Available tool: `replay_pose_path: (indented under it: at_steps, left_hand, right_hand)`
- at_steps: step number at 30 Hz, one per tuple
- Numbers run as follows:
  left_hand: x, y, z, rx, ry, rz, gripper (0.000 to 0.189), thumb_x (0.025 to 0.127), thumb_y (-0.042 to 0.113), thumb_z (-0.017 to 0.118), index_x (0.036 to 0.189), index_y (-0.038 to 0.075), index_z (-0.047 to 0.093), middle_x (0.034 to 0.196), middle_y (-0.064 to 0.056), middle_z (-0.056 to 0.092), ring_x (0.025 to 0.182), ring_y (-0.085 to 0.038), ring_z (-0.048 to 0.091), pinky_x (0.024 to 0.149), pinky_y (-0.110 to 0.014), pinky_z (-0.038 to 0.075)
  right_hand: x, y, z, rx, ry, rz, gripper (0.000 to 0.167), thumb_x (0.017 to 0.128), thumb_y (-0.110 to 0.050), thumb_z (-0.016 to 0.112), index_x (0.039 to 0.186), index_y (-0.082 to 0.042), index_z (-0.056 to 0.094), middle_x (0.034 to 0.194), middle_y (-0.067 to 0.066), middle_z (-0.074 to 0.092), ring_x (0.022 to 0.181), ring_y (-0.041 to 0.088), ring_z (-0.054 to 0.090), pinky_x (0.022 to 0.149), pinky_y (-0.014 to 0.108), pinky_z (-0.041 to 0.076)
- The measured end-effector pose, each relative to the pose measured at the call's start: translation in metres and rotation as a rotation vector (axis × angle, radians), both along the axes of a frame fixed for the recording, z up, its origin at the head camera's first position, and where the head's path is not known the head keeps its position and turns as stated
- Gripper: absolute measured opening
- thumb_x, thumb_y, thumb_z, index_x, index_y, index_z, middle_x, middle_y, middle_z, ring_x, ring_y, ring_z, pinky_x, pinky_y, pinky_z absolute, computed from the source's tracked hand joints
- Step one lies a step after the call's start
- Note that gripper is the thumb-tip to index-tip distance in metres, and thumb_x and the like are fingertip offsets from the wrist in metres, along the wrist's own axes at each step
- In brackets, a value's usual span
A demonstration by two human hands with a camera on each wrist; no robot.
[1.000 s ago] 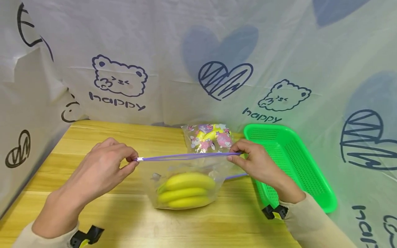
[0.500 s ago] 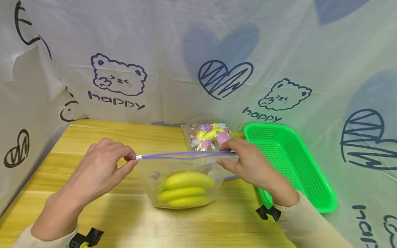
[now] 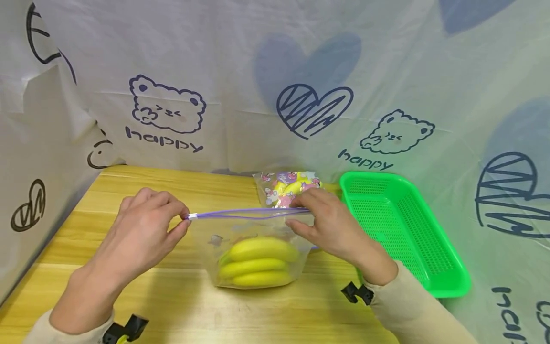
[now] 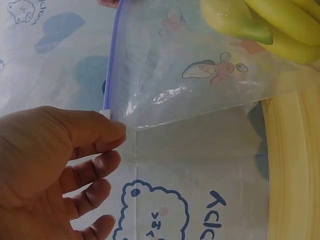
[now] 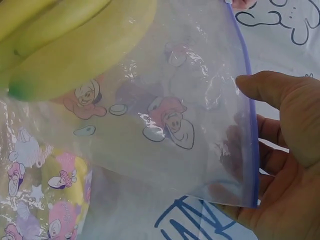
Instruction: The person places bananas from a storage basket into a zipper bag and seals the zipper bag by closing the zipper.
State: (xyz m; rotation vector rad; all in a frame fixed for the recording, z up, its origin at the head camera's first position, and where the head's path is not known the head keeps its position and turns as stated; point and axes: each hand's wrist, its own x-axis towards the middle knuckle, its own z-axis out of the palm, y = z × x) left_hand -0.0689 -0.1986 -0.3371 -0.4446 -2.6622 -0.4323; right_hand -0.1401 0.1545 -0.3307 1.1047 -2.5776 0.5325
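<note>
A clear zip bag (image 3: 202,239) with purple zip edges stands on the table, holding a bunch of bananas (image 3: 258,263). My left hand (image 3: 137,239) pinches the top left corner of the bag, right at the small white slider (image 3: 192,216). In the left wrist view, the left thumb and index finger (image 4: 120,135) meet at that corner. My right hand (image 3: 339,231) straddles the right part of the purple zip, its thumb in front and fingers behind. Its thumb (image 5: 265,86) and fingers stand apart there. Cartoon figures (image 5: 172,120) are printed on the bag.
Another printed bag (image 3: 279,188) with yellow contents lies behind, against the cloth backdrop. A green plastic basket (image 3: 451,267) stands to the right, close beside the right forearm. The wooden table (image 3: 185,310) runs in front of the bag.
My right hand has moved left along the zip from the bag's right corner, and its thumb and fingers have spread. My left hand keeps its pinch by the slider.
</note>
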Motion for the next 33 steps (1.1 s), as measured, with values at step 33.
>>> replay_pose_path:
  at_steps: [33]
  left_hand:
    - [-0.001, 0.002, 0.015, -0.027, -0.029, -0.046, 0.013, 0.083, 0.011, 0.087, 0.093, 0.018, 0.081, 0.085, 0.006, 0.069, 0.09, -0.024, 0.057, 0.074, -0.044, 0.035]
  right_hand:
    - [0.008, -0.159, 0.012, 0.192, 0.171, 0.202, 0.014, 0.1, -0.031, 0.07, 0.103, -0.019, 0.075, 0.095, -0.008, 0.072, 0.088, 0.012, 0.067, 0.082, 0.032, 0.05]
